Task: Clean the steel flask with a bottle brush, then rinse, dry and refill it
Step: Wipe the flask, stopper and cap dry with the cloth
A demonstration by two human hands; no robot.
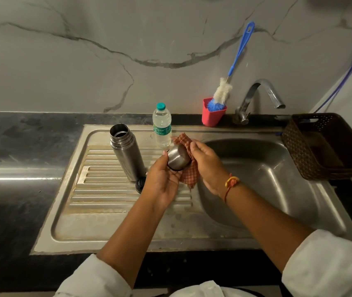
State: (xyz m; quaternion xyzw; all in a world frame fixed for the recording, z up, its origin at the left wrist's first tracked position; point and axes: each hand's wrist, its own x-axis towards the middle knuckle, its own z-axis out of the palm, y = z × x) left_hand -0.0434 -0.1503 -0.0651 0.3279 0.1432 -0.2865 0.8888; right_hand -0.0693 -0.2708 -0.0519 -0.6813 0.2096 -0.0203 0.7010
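Here, a dark stone surface (20, 146) carries a steel sink (128, 236) beneath a grey-veined marble wall (85, 71). The open steel flask (125, 153) stands upright on the ribbed drainboard (98, 181), a clear plastic water bottle (162, 127) near it, the blue-handled bottle brush (222, 93) in a red cup (212, 117) behind. The left hand (162, 185) holds a small steel cap (178, 157) in a curled grip; the right hand (207, 166) pinches an orange checked cloth (190, 175) against it.

Left hand (162, 185) holds steel cup (178, 158); right hand (207, 161) grips cloth (189, 176).

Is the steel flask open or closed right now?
Open: the steel flask stands upright on the sink's drainboard, its mouth uncovered and dark inside.
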